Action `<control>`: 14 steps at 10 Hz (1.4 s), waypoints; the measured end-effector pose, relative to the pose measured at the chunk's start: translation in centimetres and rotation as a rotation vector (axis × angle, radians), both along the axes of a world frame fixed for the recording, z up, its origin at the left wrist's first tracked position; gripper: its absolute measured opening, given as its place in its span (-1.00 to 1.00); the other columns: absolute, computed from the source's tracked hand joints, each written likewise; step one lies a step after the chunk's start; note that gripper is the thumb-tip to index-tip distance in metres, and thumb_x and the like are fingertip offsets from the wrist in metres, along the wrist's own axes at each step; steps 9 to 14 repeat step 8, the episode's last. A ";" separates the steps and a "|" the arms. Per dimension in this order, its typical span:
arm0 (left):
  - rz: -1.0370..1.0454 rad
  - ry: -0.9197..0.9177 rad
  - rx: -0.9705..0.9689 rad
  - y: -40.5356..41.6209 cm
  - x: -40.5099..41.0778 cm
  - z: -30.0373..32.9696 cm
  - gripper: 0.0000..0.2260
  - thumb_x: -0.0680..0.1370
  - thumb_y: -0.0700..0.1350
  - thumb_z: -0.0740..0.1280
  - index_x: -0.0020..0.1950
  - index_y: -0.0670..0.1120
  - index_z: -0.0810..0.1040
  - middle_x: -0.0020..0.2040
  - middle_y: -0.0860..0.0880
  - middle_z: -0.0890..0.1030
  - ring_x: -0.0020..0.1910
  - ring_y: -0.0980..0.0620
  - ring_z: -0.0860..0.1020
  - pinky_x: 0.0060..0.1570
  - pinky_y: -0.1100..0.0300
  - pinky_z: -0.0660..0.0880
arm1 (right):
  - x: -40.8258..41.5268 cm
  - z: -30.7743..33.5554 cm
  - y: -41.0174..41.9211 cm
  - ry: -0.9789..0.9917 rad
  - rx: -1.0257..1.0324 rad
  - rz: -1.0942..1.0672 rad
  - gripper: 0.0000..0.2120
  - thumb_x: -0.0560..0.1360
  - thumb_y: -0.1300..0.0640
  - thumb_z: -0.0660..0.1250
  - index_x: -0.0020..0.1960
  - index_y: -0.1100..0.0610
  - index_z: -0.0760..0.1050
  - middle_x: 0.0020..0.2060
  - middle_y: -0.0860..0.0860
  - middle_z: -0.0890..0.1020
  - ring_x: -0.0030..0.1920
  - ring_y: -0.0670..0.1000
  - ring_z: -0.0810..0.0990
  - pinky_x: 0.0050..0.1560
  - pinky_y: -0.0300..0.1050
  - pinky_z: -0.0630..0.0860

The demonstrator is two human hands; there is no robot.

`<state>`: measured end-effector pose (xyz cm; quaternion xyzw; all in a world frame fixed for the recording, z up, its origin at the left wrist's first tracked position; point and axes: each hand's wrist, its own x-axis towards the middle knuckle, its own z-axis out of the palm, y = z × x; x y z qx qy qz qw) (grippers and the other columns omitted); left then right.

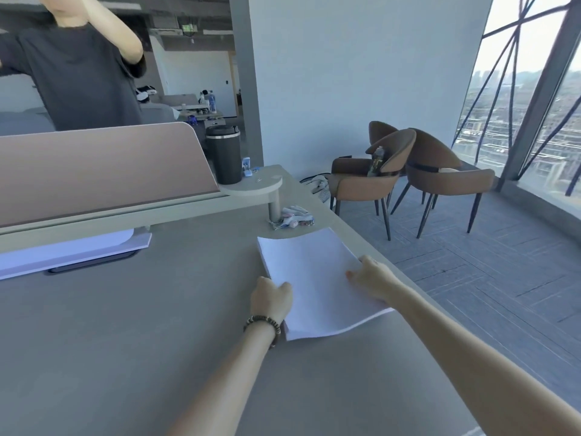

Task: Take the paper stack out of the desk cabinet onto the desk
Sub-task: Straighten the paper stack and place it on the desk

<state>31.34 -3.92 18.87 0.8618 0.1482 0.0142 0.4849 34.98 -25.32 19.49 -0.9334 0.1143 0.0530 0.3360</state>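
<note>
Paper stack [317, 278] lies on the desk [141, 325] near its right edge, a hand on each side; tumbler [224, 157] on the raised shelf [251, 187] behind.

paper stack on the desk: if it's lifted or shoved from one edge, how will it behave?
Probably floppy: the paper stack already bows between the left hand and right hand. Loose sheets would likely fan or shear if pushed. The smooth desk suggests it slides easily.
</note>
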 end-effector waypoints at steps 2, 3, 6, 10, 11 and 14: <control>-0.069 -0.129 0.510 -2.0 3.0 -1.3 -0.45 0.55 -0.11 0.15 0.52 -0.13 0.12 0.07 -0.22 0.63 0.00 -0.24 0.61 -0.16 0.08 0.40 | 3.1 -0.6 -1.8 -0.075 -0.197 0.026 -0.61 0.53 -0.05 0.16 0.26 0.14 0.42 0.17 0.16 0.58 0.09 0.20 0.56 -0.01 0.02 0.50; -0.108 -0.183 0.663 -2.8 4.0 -1.8 -0.57 0.55 -0.11 0.13 0.43 -0.12 0.24 0.02 -0.21 0.63 -0.06 -0.24 0.61 -0.21 0.07 0.42 | 4.1 -1.3 -2.2 -0.127 -0.335 0.063 -0.62 0.57 -0.05 0.10 0.24 0.17 0.37 0.19 0.19 0.55 0.12 0.24 0.57 -0.04 0.06 0.48; -0.069 -0.161 0.764 -2.6 4.7 -2.5 -0.66 0.54 0.01 0.17 0.26 -0.08 0.45 0.11 -0.17 0.47 0.10 -0.18 0.48 0.07 0.03 0.38 | 3.5 -1.7 -1.7 -0.212 -0.686 0.105 -0.53 0.63 -0.12 0.02 0.47 0.06 0.22 0.23 0.21 0.46 0.22 0.24 0.47 0.18 0.12 0.36; -0.139 -0.169 0.736 -1.2 2.1 -1.0 -0.61 0.56 0.16 0.16 0.18 -0.11 0.45 0.12 -0.16 0.48 0.13 -0.19 0.48 0.11 0.00 0.43 | 1.3 -0.2 -1.3 -0.217 -0.566 0.102 -0.52 0.62 -0.14 0.06 0.44 0.09 0.32 0.24 0.19 0.49 0.24 0.22 0.48 0.23 0.13 0.38; -0.139 -0.169 0.736 -1.2 2.1 -1.0 -0.61 0.56 0.16 0.16 0.18 -0.11 0.45 0.12 -0.16 0.48 0.13 -0.19 0.48 0.11 0.00 0.43 | 1.3 -0.2 -1.3 -0.217 -0.566 0.102 -0.52 0.62 -0.14 0.06 0.44 0.09 0.32 0.24 0.19 0.49 0.24 0.22 0.48 0.23 0.13 0.38; -0.139 -0.169 0.736 -1.2 2.1 -1.0 -0.61 0.56 0.16 0.16 0.18 -0.11 0.45 0.12 -0.16 0.48 0.13 -0.19 0.48 0.11 0.00 0.43 | 1.3 -0.2 -1.3 -0.217 -0.566 0.102 -0.52 0.62 -0.14 0.06 0.44 0.09 0.32 0.24 0.19 0.49 0.24 0.22 0.48 0.23 0.13 0.38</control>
